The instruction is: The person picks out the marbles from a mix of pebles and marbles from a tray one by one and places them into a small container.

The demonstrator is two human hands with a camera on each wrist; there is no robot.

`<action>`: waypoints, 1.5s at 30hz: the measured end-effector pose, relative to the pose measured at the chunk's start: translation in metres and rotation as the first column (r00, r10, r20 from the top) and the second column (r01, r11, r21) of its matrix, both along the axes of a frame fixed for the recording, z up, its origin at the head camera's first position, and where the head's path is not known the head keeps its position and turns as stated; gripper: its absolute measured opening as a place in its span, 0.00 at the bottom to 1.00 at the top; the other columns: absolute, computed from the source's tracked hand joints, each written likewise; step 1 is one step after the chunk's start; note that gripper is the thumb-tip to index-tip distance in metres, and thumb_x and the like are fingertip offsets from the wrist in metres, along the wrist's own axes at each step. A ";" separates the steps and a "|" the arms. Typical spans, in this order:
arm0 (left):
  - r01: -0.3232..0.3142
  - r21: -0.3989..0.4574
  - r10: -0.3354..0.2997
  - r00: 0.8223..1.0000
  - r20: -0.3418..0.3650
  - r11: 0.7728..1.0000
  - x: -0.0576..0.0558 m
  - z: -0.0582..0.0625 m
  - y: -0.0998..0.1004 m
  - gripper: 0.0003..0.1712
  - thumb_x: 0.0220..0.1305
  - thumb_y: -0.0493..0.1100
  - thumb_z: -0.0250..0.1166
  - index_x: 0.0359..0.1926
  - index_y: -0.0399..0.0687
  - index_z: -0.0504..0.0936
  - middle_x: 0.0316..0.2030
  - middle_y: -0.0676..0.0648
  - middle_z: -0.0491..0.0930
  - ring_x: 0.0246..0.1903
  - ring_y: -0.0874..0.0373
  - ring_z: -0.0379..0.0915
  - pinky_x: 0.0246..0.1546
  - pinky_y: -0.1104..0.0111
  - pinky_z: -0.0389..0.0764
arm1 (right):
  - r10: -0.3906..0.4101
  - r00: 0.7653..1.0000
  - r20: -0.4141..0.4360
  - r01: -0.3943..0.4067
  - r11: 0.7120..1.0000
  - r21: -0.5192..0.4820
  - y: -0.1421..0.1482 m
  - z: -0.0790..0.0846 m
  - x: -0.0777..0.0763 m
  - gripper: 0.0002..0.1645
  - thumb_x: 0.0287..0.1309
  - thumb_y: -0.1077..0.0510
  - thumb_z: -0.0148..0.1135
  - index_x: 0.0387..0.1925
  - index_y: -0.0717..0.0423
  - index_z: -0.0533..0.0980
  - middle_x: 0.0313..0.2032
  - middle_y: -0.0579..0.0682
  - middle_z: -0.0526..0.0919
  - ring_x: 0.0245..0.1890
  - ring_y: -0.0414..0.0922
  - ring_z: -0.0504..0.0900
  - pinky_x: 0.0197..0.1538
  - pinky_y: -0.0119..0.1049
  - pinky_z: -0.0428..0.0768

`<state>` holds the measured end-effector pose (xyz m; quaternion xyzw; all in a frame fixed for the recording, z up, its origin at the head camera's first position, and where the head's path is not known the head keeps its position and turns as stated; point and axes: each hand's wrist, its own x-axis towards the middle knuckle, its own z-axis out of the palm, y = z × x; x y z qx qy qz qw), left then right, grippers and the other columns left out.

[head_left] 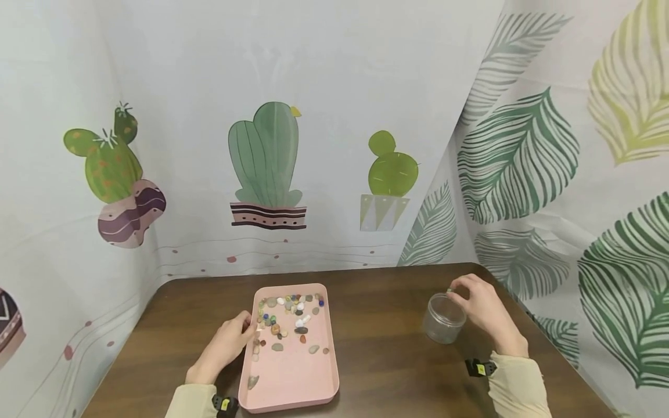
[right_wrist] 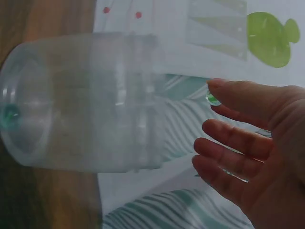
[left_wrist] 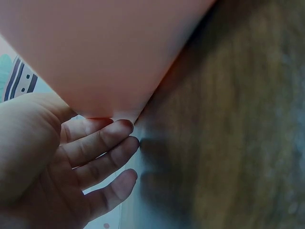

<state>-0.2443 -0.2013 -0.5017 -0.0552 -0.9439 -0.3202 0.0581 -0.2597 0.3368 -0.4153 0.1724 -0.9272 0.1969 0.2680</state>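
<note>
In the head view a pink tray (head_left: 295,380) holds many small stones and glass marbles, mostly toward its far half. My left hand (head_left: 225,347) grips the tray's left wall, the thumb over the rim and the fingertips (left_wrist: 125,126) along the outside. To the right stands a clear jar (head_left: 442,326) without a lid. My right hand (head_left: 487,307) is over its mouth, pinching a clear green marble (right_wrist: 212,98) between thumb and forefinger, with the other fingers loosely bent. Another green marble (right_wrist: 10,116) lies at the bottom of the jar.
Both things stand on a dark brown wooden table (head_left: 381,348), with a wide stretch of tabletop between tray and jar. A white cloth (head_left: 334,69) printed with cacti and leaves hangs behind the table and along its right side.
</note>
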 end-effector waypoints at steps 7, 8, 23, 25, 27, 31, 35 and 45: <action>-0.008 -0.008 0.008 1.000 0.004 1.000 0.001 0.002 0.000 0.05 0.61 0.44 0.54 0.32 0.48 0.72 0.21 0.54 0.70 0.21 0.61 0.64 0.21 0.68 0.66 | 0.001 0.994 0.110 -0.006 0.999 0.046 0.004 -0.014 -0.006 0.09 0.40 0.60 0.68 0.26 0.53 0.75 0.30 0.49 0.75 0.30 0.48 0.73 0.34 0.44 0.69; -0.010 -0.010 0.010 1.000 0.006 1.000 0.001 0.003 0.000 0.05 0.61 0.44 0.54 0.32 0.48 0.72 0.21 0.54 0.70 0.21 0.61 0.64 0.21 0.68 0.66 | -0.001 0.992 0.124 -0.005 0.999 0.051 0.004 -0.015 -0.007 0.09 0.41 0.60 0.68 0.26 0.53 0.75 0.30 0.49 0.75 0.29 0.47 0.72 0.33 0.43 0.68; -0.010 -0.012 0.010 1.000 0.002 1.000 0.001 0.002 0.000 0.05 0.61 0.44 0.54 0.32 0.48 0.71 0.20 0.53 0.68 0.20 0.61 0.63 0.20 0.68 0.65 | 0.024 0.971 0.236 -0.047 0.995 0.092 0.001 -0.033 -0.013 0.08 0.42 0.58 0.67 0.26 0.52 0.75 0.30 0.48 0.75 0.35 0.50 0.75 0.38 0.47 0.70; -0.011 -0.015 0.011 1.000 0.001 1.000 0.001 0.002 0.000 0.05 0.61 0.44 0.54 0.32 0.48 0.71 0.20 0.54 0.68 0.20 0.61 0.63 0.20 0.68 0.65 | 0.013 0.971 0.240 -0.037 0.995 0.095 0.001 -0.034 -0.014 0.08 0.42 0.58 0.67 0.26 0.51 0.75 0.30 0.48 0.75 0.35 0.50 0.75 0.38 0.47 0.69; -0.009 -0.017 0.009 1.000 0.000 1.000 0.001 0.001 0.000 0.05 0.61 0.44 0.54 0.32 0.48 0.71 0.19 0.54 0.68 0.20 0.61 0.63 0.20 0.68 0.65 | -0.001 0.968 0.251 -0.024 0.995 0.097 0.001 -0.034 -0.014 0.07 0.42 0.57 0.67 0.26 0.51 0.75 0.31 0.48 0.76 0.35 0.50 0.74 0.38 0.46 0.69; -0.006 -0.018 0.006 1.000 0.002 1.000 0.001 0.001 0.000 0.05 0.61 0.44 0.54 0.31 0.48 0.71 0.19 0.54 0.68 0.20 0.61 0.63 0.20 0.68 0.65 | -0.018 0.959 0.284 -0.009 0.996 0.094 0.002 -0.035 -0.014 0.07 0.44 0.57 0.66 0.26 0.50 0.75 0.33 0.50 0.76 0.36 0.51 0.74 0.37 0.46 0.69; -0.006 -0.010 0.006 1.000 0.007 1.000 0.001 0.001 0.000 0.05 0.61 0.44 0.54 0.32 0.48 0.71 0.20 0.54 0.68 0.20 0.61 0.63 0.20 0.68 0.65 | -0.021 0.948 0.319 -0.006 0.997 0.083 0.002 -0.034 -0.014 0.06 0.45 0.57 0.65 0.27 0.51 0.75 0.34 0.51 0.76 0.37 0.52 0.74 0.38 0.47 0.69; -0.007 -0.014 0.007 1.000 0.006 1.000 0.000 0.000 -0.001 0.05 0.61 0.44 0.54 0.31 0.48 0.71 0.19 0.54 0.68 0.20 0.61 0.63 0.20 0.68 0.65 | -0.033 0.925 0.377 0.012 0.998 0.057 0.002 -0.033 -0.012 0.08 0.47 0.52 0.64 0.27 0.51 0.76 0.35 0.52 0.77 0.37 0.51 0.73 0.36 0.46 0.69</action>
